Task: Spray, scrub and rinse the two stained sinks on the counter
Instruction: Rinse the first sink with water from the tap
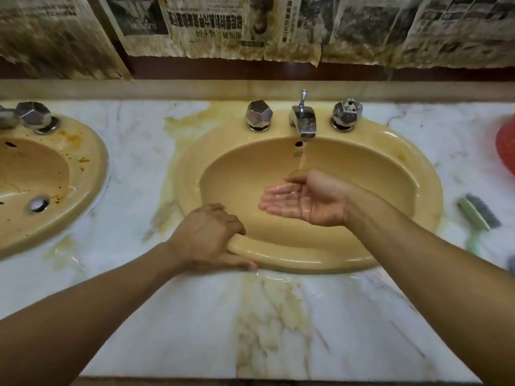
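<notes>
- Now the left hand (pixel 206 235) grips the front rim of the right sink (pixel 429 196), fingers curled over it into the bowl.
- The right hand (pixel 303 201) lies palm up, fingers loosely spread, under the stream from the tap (pixel 303 122).
- Both sinks sit sunk in the table (pixel 167 316); the left sink (pixel 92 168) shows brown spots.
- Glazed and wet, the right sink is likely hard, fixed and slippery, so its rim is the surest hold.
- Its oval runs left to right, and the tap points toward the person.

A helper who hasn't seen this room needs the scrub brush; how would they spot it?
Find the sink under the running tap. On the marble counter to its right lies the brush, green-handled with dark bristles, unlike the red object behind it.
</notes>
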The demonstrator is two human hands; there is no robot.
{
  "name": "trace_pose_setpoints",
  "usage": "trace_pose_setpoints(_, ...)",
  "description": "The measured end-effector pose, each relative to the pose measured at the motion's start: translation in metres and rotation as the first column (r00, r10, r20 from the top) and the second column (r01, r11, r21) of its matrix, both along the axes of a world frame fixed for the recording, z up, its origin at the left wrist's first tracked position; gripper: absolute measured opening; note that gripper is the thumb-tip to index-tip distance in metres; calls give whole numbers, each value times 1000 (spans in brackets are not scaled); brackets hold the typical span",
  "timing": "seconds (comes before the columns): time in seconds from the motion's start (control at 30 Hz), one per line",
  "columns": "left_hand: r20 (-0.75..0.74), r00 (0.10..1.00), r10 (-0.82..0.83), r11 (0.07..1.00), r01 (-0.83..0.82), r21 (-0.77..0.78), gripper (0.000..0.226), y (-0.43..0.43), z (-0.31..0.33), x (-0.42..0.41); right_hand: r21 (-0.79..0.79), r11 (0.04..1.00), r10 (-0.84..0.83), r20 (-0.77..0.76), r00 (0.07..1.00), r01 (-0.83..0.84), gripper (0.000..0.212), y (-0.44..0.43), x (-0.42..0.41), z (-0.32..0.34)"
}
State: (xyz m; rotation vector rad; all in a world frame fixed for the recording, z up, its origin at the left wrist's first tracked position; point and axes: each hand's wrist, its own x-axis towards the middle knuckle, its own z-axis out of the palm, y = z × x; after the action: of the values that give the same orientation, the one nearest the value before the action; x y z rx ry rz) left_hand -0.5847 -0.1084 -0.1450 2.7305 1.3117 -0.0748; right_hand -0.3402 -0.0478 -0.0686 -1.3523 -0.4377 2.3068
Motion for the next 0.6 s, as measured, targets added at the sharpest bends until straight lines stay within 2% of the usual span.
trace_pose_setpoints(0.07, -54, 998, 38, 999, -39, -8, 94, -13, 6, 29, 81, 973, 199, 175, 964, -216, 45, -17, 5, 24)
trace_pose_setpoints(0.13, -90, 995, 48, 997, -52, -49, 86, -21, 10, 61, 184, 910, 284, 378, 881, -373, 42, -31, 10, 45)
trace_pose_setpoints(0.2, -94, 994, 52, 993, -61, -96, 77, -25, 10, 96, 267, 815, 286, 586, 759, -514, 39, -42, 21, 58)
trace_pose_setpoints(0.27, -101, 994, 48, 990, -61, -126, 75, -25, 8, 123, 311, 747, 234, 705, 670, -588, 36, -47, 33, 64)
trace_pose_setpoints(0.37, -110, 992, 63, 984, -80, -161, 73, -27, 4, 143, 357, 755, 178, 695, 697, -549, 37, -52, 54, 70)
trace_pose_setpoints(0.43, -99, 994, 53, 987, -67, -145, 73, -29, 5, 128, 379, 773, 149, 670, 728, -508, 39, -50, 69, 69)
trace_pose_setpoints(0.6, 51, 998, 23, 999, -21, -41, 82, -6, 4, -2, 453, 844, -113, 675, 729, -288, 40, -15, 90, 25)
